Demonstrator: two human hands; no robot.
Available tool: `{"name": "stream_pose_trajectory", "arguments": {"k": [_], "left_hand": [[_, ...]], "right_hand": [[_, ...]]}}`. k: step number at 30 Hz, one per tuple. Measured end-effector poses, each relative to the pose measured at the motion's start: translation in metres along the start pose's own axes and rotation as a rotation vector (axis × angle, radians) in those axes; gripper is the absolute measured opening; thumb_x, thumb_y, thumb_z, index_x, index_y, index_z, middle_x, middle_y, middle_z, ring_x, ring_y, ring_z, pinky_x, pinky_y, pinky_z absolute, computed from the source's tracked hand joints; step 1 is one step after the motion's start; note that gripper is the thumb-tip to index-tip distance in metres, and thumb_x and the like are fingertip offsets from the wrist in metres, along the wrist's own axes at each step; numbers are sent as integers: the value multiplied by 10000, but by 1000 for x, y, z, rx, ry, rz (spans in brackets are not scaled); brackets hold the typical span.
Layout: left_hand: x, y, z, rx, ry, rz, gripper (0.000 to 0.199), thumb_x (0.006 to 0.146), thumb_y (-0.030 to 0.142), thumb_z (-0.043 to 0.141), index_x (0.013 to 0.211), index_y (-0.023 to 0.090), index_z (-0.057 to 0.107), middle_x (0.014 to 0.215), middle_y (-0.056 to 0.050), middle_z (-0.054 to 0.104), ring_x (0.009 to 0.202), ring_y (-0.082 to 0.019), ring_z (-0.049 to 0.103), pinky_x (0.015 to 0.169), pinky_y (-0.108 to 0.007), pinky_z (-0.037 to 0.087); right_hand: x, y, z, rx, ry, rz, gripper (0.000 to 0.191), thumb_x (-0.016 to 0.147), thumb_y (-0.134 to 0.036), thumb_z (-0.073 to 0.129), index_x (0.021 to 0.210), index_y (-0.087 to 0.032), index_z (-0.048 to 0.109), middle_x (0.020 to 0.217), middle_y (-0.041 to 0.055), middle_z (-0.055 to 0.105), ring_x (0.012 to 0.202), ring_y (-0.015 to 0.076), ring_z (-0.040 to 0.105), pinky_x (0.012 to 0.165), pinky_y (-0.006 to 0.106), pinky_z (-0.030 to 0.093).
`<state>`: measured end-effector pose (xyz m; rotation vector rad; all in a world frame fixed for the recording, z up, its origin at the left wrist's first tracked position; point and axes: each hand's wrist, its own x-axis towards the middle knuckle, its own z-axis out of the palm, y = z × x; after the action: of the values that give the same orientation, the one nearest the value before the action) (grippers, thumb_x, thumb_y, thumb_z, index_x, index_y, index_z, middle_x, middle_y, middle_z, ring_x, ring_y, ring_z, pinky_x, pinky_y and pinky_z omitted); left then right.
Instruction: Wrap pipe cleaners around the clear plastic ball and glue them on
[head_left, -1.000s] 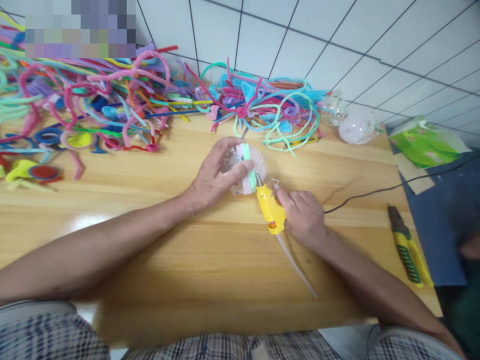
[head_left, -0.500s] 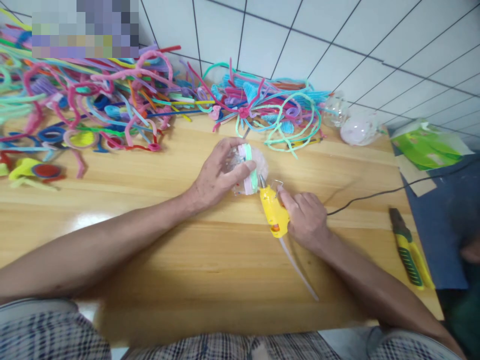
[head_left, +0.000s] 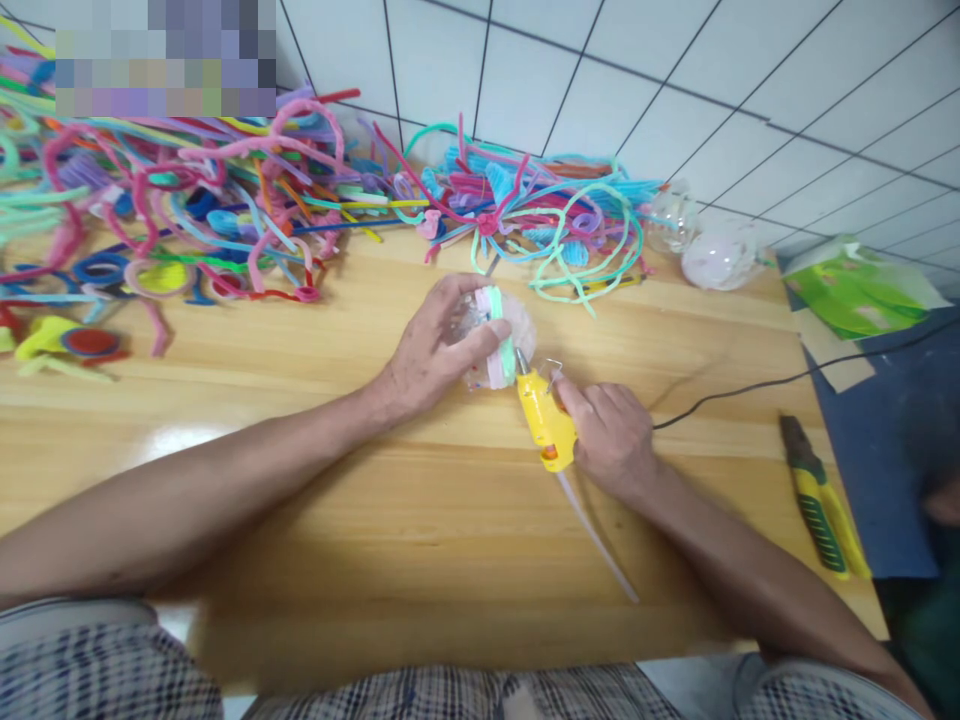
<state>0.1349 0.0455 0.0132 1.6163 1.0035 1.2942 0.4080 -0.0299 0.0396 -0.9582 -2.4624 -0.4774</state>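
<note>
My left hand (head_left: pixel 442 345) is closed around a clear plastic ball (head_left: pixel 523 318), its thumb pressing on the bands round its middle. Those bands are pale lilac and mint green pipe cleaners (head_left: pixel 496 365). In my right hand (head_left: pixel 611 430) is a yellow hot glue gun (head_left: pixel 546 420), its metal nozzle against or very close to the edge of the green band. A long translucent glue stick (head_left: pixel 596 535) sticks out of the gun's rear, pointing toward me. My fingers hide the gun's handle and part of the ball.
Heaps of coloured pipe cleaners (head_left: pixel 247 190) line the back of the wooden table (head_left: pixel 360 560). Clear balls (head_left: pixel 716 258) stand at the back right. Yellow-green pliers (head_left: pixel 821 510) lie near the right edge. A black cord (head_left: pixel 739 388) runs rightward past a green packet (head_left: pixel 855 290).
The glue gun and my right hand have shifted very slightly left and up, bringing the nozzle closer to the green band. My left hand and the ball stay almost still.
</note>
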Motion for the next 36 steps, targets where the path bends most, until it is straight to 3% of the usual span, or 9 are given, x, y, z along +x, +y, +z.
{"name": "stream_pose_trajectory", "arguments": {"k": [8, 12, 19, 32, 36], "left_hand": [[1, 3, 0, 16, 10, -17, 488, 999, 646, 790, 1342, 314, 686, 1345, -77, 735, 1242, -304, 689, 1080, -494, 627], [0, 4, 0, 22, 4, -19, 471, 1010, 624, 789, 1349, 314, 682, 1341, -76, 732, 1238, -301, 692, 1063, -487, 630], [-1, 2, 0, 33, -4, -6, 478, 1017, 626, 758, 1355, 300, 672, 1370, -86, 721, 1253, -304, 689, 1122, -504, 602], [-1, 7, -3, 19, -38, -23, 502, 1004, 606, 775, 1374, 286, 663, 1409, -100, 721, 1317, -318, 683, 1179, -518, 574], [-2, 4, -2, 27, -36, -3, 506, 1000, 613, 778, 1373, 290, 665, 1381, -97, 730, 1276, -314, 695, 1171, -523, 575]], "right_hand": [[-5, -1, 4, -6, -31, 23, 540, 1037, -28, 565, 1565, -136, 597, 790, 14, 690, 745, 231, 566, 739, 389, 397], [-5, 0, 1, 42, -12, 28, 600, 995, -25, 534, 1588, -112, 574, 792, 21, 690, 744, 239, 581, 740, 387, 416], [1, -1, 0, 35, -7, 36, 426, 1051, -42, 491, 1446, -88, 646, 785, 33, 682, 750, 243, 587, 739, 379, 441], [1, -3, -1, 34, 19, 60, 549, 1043, -29, 471, 1573, -100, 593, 774, 24, 674, 731, 243, 571, 738, 391, 417], [2, -2, 0, 4, 6, 20, 486, 1044, -21, 505, 1508, -99, 628, 762, 20, 674, 733, 240, 561, 733, 389, 406]]}}
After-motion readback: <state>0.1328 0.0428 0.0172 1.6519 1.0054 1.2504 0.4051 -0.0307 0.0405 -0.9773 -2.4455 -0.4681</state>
